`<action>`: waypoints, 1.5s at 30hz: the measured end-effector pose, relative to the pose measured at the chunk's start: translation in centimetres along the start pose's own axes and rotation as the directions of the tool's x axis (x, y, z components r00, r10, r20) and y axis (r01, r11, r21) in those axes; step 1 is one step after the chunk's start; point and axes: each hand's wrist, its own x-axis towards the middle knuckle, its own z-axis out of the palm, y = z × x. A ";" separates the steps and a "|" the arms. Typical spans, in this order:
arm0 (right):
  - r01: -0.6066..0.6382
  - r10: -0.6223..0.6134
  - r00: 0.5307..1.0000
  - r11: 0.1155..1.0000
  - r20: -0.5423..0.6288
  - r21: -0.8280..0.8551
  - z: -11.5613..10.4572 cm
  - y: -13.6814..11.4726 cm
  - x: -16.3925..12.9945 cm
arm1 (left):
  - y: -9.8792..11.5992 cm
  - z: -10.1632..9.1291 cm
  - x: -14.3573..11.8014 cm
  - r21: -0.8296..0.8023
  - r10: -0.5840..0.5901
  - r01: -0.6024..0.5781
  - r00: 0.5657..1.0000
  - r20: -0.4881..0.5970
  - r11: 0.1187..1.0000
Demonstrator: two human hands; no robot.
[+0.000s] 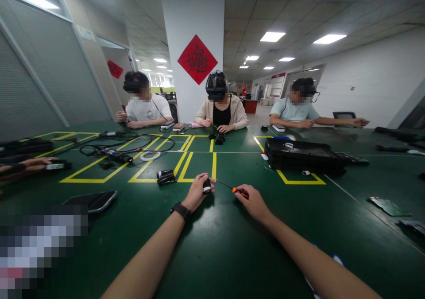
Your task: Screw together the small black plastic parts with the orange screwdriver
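Observation:
My left hand (195,193), with a dark watch on its wrist, is closed around a short black cylinder (206,185) with a pale band near its lower end. My right hand (255,201) grips the orange and black handle of a screwdriver (244,193). Its thin shaft points left, and the tip lies close to the cylinder; whether they touch I cannot tell. Just left of my left hand, a pair of similar black cylinders (165,177) lies on the green table (212,250).
Yellow tape outlines (199,181) mark the table. Black cables (113,153) and a white ring (150,156) lie left; a black open case (302,155) and a circuit board (389,206) lie right. A phone-like slab (96,200) sits near left. Three people sit opposite; another person's hand (40,162) reaches in left.

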 end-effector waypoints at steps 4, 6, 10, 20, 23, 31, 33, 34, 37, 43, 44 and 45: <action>-0.001 0.000 1.000 0.999 0.015 0.045 0.0 -0.2 -0.1 | 0.0 0.1 0.1 -0.076 -0.052 0.049 0.998 -0.029 0.996; -0.003 0.002 1.000 0.998 0.025 0.063 -0.1 -0.4 -0.1 | 0.1 0.1 0.1 -0.090 -0.069 0.066 0.997 -0.032 0.994; -0.008 0.005 0.999 0.998 0.041 0.063 -0.2 -0.7 -0.1 | 0.4 0.1 0.1 -0.128 -0.090 0.084 0.995 -0.041 0.988; -0.012 0.009 0.999 0.998 0.042 0.065 -0.2 -0.6 -0.1 | 0.1 0.2 0.0 -0.105 -0.080 0.085 0.995 0.054 0.991; -0.013 0.010 0.999 0.998 0.042 0.068 -0.1 -0.5 -0.1 | 0.0 0.2 0.0 -0.089 -0.071 0.078 0.995 0.076 0.993; -0.001 -0.003 0.999 0.995 0.040 0.095 -0.1 -0.6 -0.2 | 0.3 0.5 -0.3 -0.136 -0.080 0.095 0.991 0.112 0.986; 0.005 -0.009 0.999 0.995 0.041 0.101 -0.2 -0.7 -0.2 | 0.4 0.5 -0.3 -0.131 -0.077 0.091 0.991 0.109 0.987; 0.009 -0.013 0.999 0.995 0.042 0.104 -0.2 -0.8 -0.2 | 0.4 0.5 -0.3 -0.131 -0.076 0.091 0.991 0.111 0.987; 0.028 -0.033 0.999 0.993 0.043 0.111 -0.4 -1.1 -0.2 | 0.4 0.3 -0.3 -0.143 -0.078 0.097 0.988 0.133 0.985; 0.073 -0.082 0.994 0.990 0.075 0.120 -0.6 -1.8 -0.4 | 0.3 0.2 -0.4 -0.111 -0.032 0.049 0.988 0.152 0.993; 0.074 -0.083 0.994 0.990 0.073 0.120 -0.6 -1.7 -0.4 | 0.2 0.2 -0.4 -0.103 -0.029 0.045 0.988 0.152 0.994; 0.074 -0.082 0.994 0.990 0.067 0.118 -0.5 -1.7 -0.4 | 0.3 0.2 -0.4 -0.097 -0.027 0.043 0.988 0.153 0.994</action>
